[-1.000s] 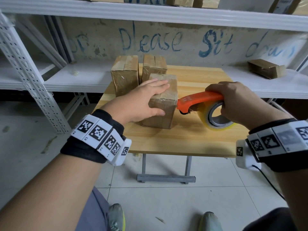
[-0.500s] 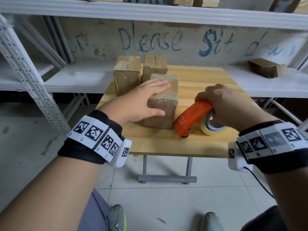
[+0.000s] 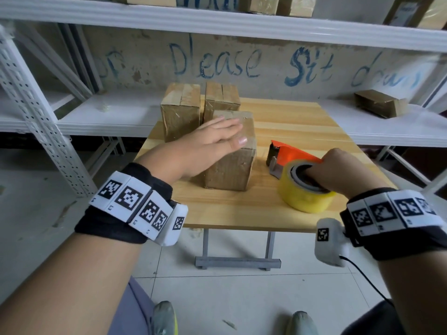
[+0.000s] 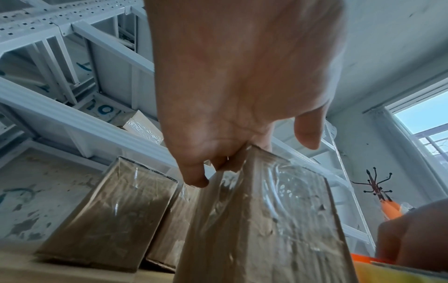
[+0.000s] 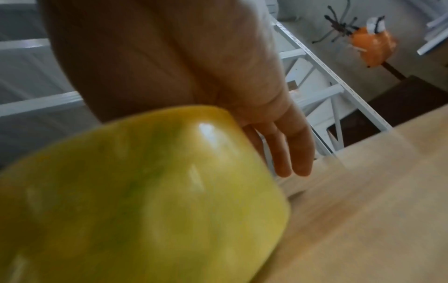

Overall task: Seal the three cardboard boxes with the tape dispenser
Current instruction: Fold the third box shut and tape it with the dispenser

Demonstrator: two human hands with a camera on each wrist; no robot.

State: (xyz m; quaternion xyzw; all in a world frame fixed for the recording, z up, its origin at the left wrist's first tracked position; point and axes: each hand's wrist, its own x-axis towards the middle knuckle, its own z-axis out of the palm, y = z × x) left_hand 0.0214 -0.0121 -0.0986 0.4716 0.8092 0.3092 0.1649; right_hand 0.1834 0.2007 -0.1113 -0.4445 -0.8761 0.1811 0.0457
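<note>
Although glossy clear film already covered all three cardboard boxes, the sealing looked, as a judgement, nearly or wholly finished. Two boxes stood upright at the far left of the table [image 3: 302, 126], the left far box [image 3: 180, 112] just beside the right far box [image 3: 221, 97]. The near box [image 3: 229, 165] stood in front of them, its tape wrinkled and shiny over dull brown board. On its top lay the left hand [image 3: 205, 146], flat, fingers straight. To the right, well apart from the boxes, the tape dispenser [image 3: 290, 153] lay on the pale, striped wood, its orange plastic frame carrying a fat, translucent yellow tape roll [image 3: 304, 197]. Fingers of the right hand [image 3: 338, 170] were hooked into the roll's core, gripping it. What remained seemed only setting the tool down.
</note>
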